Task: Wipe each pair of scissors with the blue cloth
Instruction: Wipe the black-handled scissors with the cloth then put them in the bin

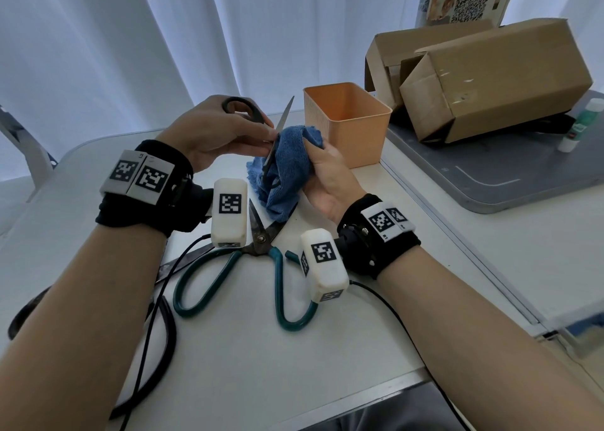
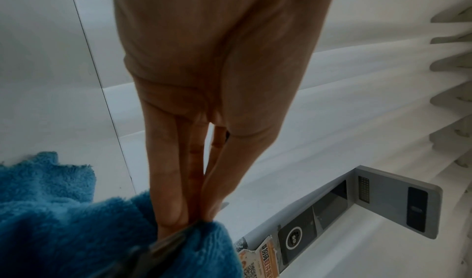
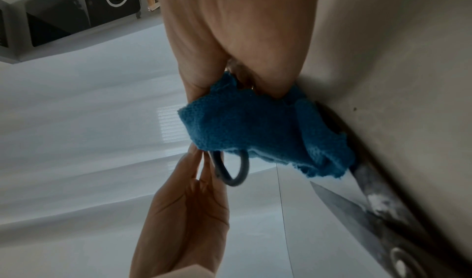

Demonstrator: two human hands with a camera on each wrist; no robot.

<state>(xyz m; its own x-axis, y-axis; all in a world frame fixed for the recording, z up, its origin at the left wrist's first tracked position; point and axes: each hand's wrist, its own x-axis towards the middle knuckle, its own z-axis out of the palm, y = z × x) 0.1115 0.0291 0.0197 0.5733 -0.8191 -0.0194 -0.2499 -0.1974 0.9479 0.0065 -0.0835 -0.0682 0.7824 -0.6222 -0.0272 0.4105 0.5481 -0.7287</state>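
My left hand [image 1: 261,134] pinches an open pair of black-handled scissors [image 1: 243,107] near the pivot, with one blade pointing up. In the left wrist view the left hand [image 2: 201,211] has thumb and fingertips meeting on the grey metal [image 2: 163,248]. My right hand [image 1: 318,160] grips the blue cloth [image 1: 289,162], bunched around the lower part of the scissors. The right wrist view shows the right hand [image 3: 242,60], the cloth [image 3: 255,124] and one dark handle loop [image 3: 232,173] hanging out below it. Large green-handled scissors [image 1: 258,244] lie open on the white table [image 1: 327,349] under my wrists.
An empty orange bin [image 1: 346,120] stands just behind the cloth. Cardboard boxes [image 1: 490,77] and a small bottle [image 1: 578,126] sit on a grey tray at the back right. Dark looped handles [image 1: 165,316] and black cables lie by my left forearm.
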